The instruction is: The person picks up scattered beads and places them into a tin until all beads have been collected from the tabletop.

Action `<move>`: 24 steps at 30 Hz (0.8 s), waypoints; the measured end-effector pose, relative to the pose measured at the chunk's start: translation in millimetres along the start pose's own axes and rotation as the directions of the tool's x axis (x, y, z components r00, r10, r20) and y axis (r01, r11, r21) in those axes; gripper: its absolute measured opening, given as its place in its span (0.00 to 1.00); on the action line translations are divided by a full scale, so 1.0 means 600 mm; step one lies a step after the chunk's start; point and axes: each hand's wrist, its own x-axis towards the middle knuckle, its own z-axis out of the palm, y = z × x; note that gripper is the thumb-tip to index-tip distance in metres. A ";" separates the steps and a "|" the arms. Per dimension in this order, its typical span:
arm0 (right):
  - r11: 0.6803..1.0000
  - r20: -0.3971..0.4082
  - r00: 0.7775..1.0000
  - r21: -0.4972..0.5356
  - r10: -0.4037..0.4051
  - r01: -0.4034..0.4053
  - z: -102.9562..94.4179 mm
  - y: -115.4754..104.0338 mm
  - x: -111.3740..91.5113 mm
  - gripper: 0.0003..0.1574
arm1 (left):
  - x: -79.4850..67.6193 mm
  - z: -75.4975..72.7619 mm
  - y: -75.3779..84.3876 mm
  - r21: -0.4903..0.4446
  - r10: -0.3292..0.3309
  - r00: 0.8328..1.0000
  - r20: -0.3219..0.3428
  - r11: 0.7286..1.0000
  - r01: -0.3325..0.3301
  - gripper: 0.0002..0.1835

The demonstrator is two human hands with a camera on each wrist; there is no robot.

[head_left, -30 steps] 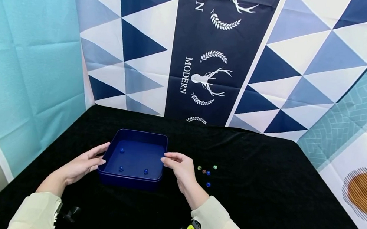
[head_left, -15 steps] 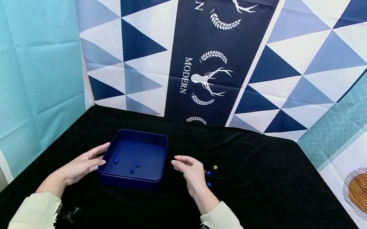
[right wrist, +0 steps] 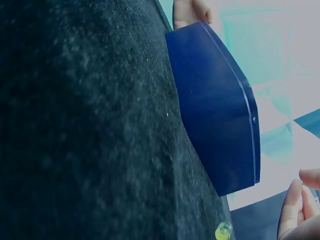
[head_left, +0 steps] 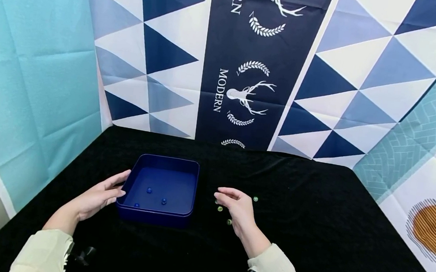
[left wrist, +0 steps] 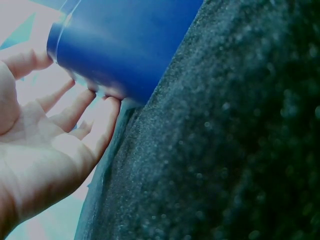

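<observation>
A dark blue square box [head_left: 153, 218] with an open top stands on the black cloth, and three blue marbles, one of them this marble [head_left: 164, 201], lie on its floor. My left hand [head_left: 93, 197] rests its fingertips and thumb against the outside of the box's left wall; the left wrist view shows those fingers [left wrist: 107, 117] spread along it. To the right of the box, my right hand [head_left: 238, 211] hovers with thumb and fingertips close together, no held thing visible. Green marbles lie around it, such as this marble [head_left: 220, 208]; the hand covers part of the group.
Black cloth [head_left: 311, 234] covers the table. Behind the right hand's knuckles lies another green marble [head_left: 255, 199]. A patterned curtain [head_left: 239, 125] hangs along the table's back edge, and a turquoise curtain [head_left: 37, 68] hangs at the left.
My right hand has left the box's right rim and moved right over the loose marbles. The blue marbles in the box have rolled about. My left hand has stayed put.
</observation>
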 end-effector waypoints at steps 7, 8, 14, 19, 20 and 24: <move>1.000 -0.033 0.999 0.024 0.000 0.001 -0.021 0.000 0.004 0.16 | 0.000 -0.001 -0.001 -0.004 0.005 1.000 -0.002 1.000 -0.005 0.37; 1.000 -0.038 0.999 0.026 0.000 0.001 -0.023 -0.001 0.004 0.15 | 0.000 -0.001 -0.001 -0.004 0.003 1.000 -0.001 1.000 -0.003 0.37; 1.000 -0.063 0.998 0.029 0.000 0.002 -0.042 -0.002 0.008 0.13 | 0.000 -0.001 -0.001 -0.008 -0.006 1.000 0.001 1.000 0.006 0.37; 1.000 -0.080 0.997 0.014 -0.001 0.002 -0.057 -0.004 0.012 0.16 | 0.000 -0.001 -0.002 -0.004 -0.008 1.000 0.000 1.000 0.008 0.38; 1.000 -0.083 0.997 0.009 -0.001 0.002 -0.060 -0.004 0.013 0.15 | 0.000 -0.001 -0.003 -0.005 -0.007 1.000 0.001 1.000 0.007 0.38; 1.000 -0.084 0.996 -0.007 -0.008 0.007 -0.072 -0.005 0.016 0.11 | -0.001 -0.001 -0.004 -0.010 -0.005 1.000 0.003 1.000 0.005 0.38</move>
